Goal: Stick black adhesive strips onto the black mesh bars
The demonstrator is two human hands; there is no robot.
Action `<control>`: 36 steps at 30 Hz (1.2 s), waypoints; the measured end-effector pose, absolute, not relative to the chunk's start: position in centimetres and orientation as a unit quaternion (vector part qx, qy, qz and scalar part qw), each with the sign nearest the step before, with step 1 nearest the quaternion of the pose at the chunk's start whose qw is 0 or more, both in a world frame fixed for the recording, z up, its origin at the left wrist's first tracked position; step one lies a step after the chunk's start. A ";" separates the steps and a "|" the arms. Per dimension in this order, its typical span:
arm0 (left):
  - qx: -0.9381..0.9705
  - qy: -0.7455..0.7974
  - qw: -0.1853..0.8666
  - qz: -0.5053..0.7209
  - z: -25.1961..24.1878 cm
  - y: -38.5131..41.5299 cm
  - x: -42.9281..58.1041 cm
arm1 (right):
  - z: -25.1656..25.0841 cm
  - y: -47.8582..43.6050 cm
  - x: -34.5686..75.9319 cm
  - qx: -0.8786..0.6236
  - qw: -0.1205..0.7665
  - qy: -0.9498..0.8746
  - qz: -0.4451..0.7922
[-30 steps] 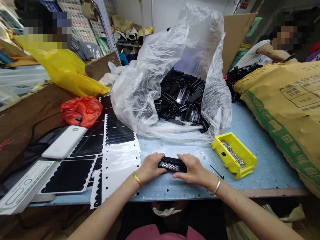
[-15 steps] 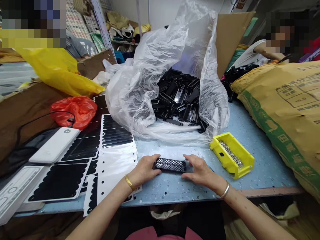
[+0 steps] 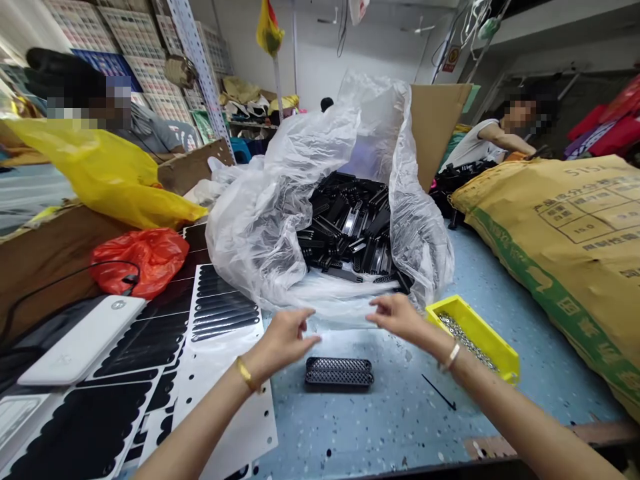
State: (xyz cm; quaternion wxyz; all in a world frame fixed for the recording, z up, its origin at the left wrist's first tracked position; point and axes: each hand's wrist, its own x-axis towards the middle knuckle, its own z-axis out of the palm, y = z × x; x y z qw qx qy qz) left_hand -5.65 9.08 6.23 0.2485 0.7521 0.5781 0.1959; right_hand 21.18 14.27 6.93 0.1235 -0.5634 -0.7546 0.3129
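A black perforated plastic piece [image 3: 339,371] lies flat on the blue speckled table [image 3: 380,427], with no hand on it. My left hand [image 3: 284,337] hovers just above and behind its left end, fingers loosely spread and empty. Farther right, my right hand [image 3: 395,315] is raised with its fingers apart, close to the front edge of a big clear plastic bag [image 3: 270,207]. That bag holds a heap of several similar black plastic pieces [image 3: 350,230].
A yellow tray [image 3: 473,340] of small metal parts sits right of my right hand. Sheets of black stickers [image 3: 220,313], a white power bank [image 3: 83,340] and a red bag [image 3: 135,260] lie left. A large yellow sack [image 3: 565,247] fills the right. Two other people work behind.
Both hands let go of the black perforated piece and lifted away toward the clear bag. The piece now lies alone on the table. The view tilted upward.
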 end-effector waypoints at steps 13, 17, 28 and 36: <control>0.750 0.642 0.024 0.157 7.0 26.2 -6.3 | 9.8 32.6 9.5 -0.592 0.216 -0.771 0.091; 0.747 0.634 0.036 0.196 6.6 23.5 -6.5 | 8.7 28.9 13.2 -0.585 0.243 -0.768 0.094; 0.395 0.432 0.611 0.532 4.5 12.8 -4.9 | 3.7 16.8 24.3 -0.651 0.199 -0.732 0.036; 0.360 0.370 0.684 0.515 5.6 9.8 -4.4 | 6.3 12.7 21.0 -0.470 0.348 -0.798 0.144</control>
